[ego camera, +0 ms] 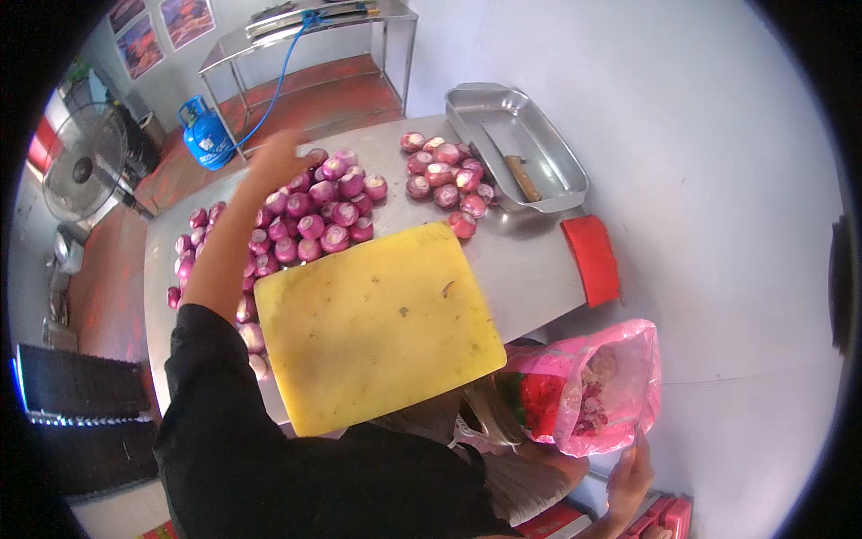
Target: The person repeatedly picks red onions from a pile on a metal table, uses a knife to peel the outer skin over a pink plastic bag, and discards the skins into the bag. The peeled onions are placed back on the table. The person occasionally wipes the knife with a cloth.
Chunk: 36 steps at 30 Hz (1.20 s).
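Observation:
My left arm stretches over the far left of the steel table, and my left hand (281,156) is at the far edge of a large pile of peeled red onions (311,226). Its fingers meet one onion (316,157); whether they grip it is unclear. Low on the right, my right hand (632,471) is at the lower rim of an open pink plastic bag (643,391). Whether it holds the rim or something thin is hard to tell. Onion scraps (592,404) lie inside the bag. A yellow cutting board (380,330) lies before me, with small dark bits on it.
A smaller group of red onions (441,174) sits beside a metal pan (562,151) holding a wooden-handled knife (522,176). A red cloth (591,259) is at the steel table's (525,283) right edge, near the wall. Beyond are a blue gas cylinder (207,138) and a fan (84,165).

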Tool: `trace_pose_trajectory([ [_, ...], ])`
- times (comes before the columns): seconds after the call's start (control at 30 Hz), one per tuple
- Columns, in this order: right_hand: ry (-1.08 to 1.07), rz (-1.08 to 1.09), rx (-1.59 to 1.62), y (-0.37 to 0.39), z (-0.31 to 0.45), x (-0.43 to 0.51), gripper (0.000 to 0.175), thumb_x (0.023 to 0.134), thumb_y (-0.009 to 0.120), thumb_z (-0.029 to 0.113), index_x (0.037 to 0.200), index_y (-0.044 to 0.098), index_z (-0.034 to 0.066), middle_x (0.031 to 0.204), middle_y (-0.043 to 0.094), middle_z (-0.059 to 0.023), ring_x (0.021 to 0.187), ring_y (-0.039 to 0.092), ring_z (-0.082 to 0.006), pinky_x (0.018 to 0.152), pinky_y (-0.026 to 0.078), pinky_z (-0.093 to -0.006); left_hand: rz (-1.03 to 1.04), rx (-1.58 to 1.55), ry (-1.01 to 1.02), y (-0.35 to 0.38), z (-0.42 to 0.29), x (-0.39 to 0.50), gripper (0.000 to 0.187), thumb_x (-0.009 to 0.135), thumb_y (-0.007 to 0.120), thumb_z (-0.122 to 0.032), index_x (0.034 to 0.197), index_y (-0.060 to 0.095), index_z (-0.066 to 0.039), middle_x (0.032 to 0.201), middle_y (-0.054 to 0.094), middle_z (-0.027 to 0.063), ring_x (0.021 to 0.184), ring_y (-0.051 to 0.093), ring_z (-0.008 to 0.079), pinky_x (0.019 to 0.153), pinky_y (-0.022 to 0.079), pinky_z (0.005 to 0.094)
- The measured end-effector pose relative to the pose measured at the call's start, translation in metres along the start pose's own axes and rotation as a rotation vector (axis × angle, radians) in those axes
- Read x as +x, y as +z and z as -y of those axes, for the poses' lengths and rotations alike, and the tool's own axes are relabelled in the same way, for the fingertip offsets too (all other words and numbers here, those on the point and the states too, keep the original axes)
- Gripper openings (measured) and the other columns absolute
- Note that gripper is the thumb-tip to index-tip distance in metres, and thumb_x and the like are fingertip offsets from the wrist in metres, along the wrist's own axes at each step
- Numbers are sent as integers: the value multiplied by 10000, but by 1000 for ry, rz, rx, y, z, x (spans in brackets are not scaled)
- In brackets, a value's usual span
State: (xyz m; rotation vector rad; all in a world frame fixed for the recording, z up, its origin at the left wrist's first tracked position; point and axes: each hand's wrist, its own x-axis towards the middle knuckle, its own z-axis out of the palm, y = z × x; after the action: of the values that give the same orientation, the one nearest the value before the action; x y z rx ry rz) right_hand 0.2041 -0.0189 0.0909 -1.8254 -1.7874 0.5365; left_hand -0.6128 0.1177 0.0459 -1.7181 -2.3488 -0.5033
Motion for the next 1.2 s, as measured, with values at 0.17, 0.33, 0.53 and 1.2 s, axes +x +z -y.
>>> trace_pose_trajectory([
  [0.17, 32, 3, 107, 9, -1, -3, 713, 1082, 654, 521, 1494, 603, -59, 721, 561, -24, 669, 526, -89, 573, 417, -319, 315, -231, 270, 66, -177, 44, 507, 874, 843, -431, 1194, 771, -45, 1190, 783, 199, 1113, 749, 403, 953, 589, 509],
  [0.33, -18, -1, 160, 24, 8, -22, 791, 1051, 691, 559, 1452, 606, -118, 1032, 761, -177, 994, 686, -178, 880, 560, -372, 182, -277, 22, 108, -222, 57, 700, 815, 859, -519, 1293, 697, -35, 1166, 784, 234, 1106, 753, 421, 954, 596, 519],
  [0.53, -96, -34, 271, 44, 5, -30, 695, 1036, 721, 482, 1422, 638, -89, 840, 707, -128, 783, 640, -142, 733, 532, -342, 283, -452, 15, 106, -206, 59, 829, 796, 897, -484, 1426, 644, -8, 1154, 790, 211, 1091, 764, 360, 960, 600, 452],
  [1.2, -228, -48, 304, 11, 36, -22, 903, 1021, 770, 413, 1713, 312, 55, 1190, 740, -294, 1075, 737, -506, 935, 592, -489, 1222, -1777, 358, 12, -538, -188, 620, 948, 853, -160, 1487, 620, 42, 1427, 688, 127, 1260, 673, 183, 1106, 538, 365],
])
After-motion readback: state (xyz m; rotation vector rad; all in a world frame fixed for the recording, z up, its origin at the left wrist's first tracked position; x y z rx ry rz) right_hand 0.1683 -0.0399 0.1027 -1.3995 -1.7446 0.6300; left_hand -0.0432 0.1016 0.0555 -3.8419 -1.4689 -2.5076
